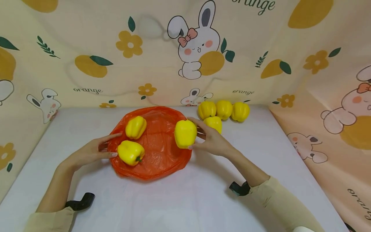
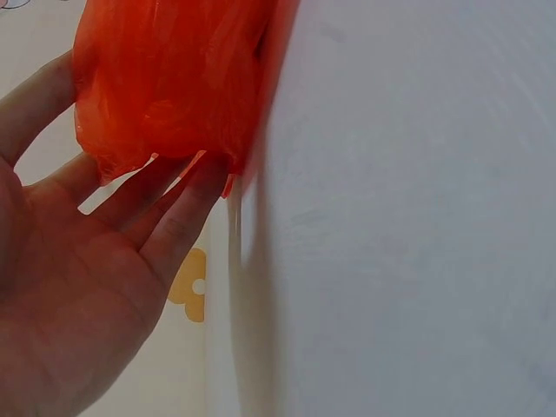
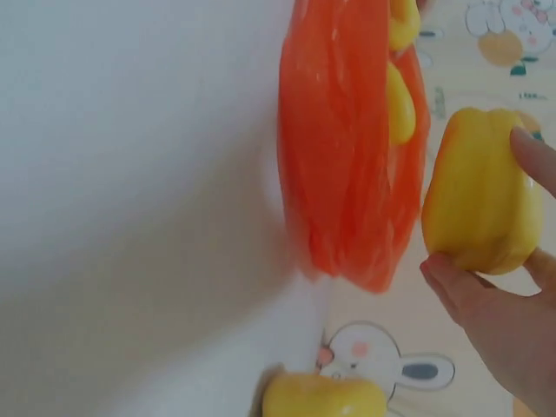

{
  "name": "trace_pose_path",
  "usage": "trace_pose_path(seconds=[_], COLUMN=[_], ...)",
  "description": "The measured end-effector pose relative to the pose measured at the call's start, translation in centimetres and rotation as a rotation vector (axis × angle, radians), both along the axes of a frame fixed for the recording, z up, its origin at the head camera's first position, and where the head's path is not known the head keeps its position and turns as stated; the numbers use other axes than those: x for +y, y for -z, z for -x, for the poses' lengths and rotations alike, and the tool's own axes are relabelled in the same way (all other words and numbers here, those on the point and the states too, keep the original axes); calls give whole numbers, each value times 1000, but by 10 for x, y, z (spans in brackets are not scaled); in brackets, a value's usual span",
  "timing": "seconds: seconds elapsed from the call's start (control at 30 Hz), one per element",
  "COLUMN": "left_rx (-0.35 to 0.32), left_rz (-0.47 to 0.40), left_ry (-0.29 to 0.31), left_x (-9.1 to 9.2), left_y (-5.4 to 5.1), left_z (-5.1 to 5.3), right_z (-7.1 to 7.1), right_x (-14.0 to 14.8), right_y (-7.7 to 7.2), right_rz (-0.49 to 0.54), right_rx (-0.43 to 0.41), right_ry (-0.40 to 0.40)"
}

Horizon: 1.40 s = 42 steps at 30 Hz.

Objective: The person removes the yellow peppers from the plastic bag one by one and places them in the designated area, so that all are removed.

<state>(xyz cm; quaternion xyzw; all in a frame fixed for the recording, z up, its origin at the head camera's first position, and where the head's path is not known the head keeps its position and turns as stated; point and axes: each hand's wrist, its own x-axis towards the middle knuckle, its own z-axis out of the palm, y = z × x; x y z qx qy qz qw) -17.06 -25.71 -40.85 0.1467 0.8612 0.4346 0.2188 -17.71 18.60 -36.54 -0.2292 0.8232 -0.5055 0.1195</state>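
Note:
In the head view a red plastic bag [image 1: 157, 135] lies spread wide on the table, with two yellow bell peppers [image 1: 136, 127] inside its left part. My left hand [image 1: 90, 152] rests against the bag's left side. In the left wrist view its fingers [image 2: 187, 217] are fairly straight and touch the outside of the red plastic. My right hand [image 1: 213, 140] grips another yellow bell pepper [image 1: 185, 134] over the bag's right rim. Seen from the right wrist, that pepper [image 3: 480, 191] is between thumb and fingers, raised off the table.
Several more yellow bell peppers [image 1: 224, 110] sit together at the back right of the white table [image 1: 174, 206]. A patterned cloth [image 1: 156, 74] with rabbits and oranges hangs behind. Black wrist devices [image 1: 81, 202] are on both forearms.

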Motion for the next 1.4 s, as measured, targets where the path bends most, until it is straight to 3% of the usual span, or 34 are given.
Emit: trace_pose_path(seconds=[0.23,0.47,1.03,1.4], left_rx=[-9,-7,1,-9], left_rz=[4,11,17,20], left_ry=[-6,-5,1,-4], left_x=[0,1,-2,0], left_y=[1,1,1,3], left_z=[-2,-1,-4,-1], right_z=[3,6,4,21], right_x=[21,39,83,130], right_y=[-5,-12,-18,-9], right_rz=[37,-31,-91,-55], right_rx=[-7,48,52,71], right_ry=[34,90,182,101])
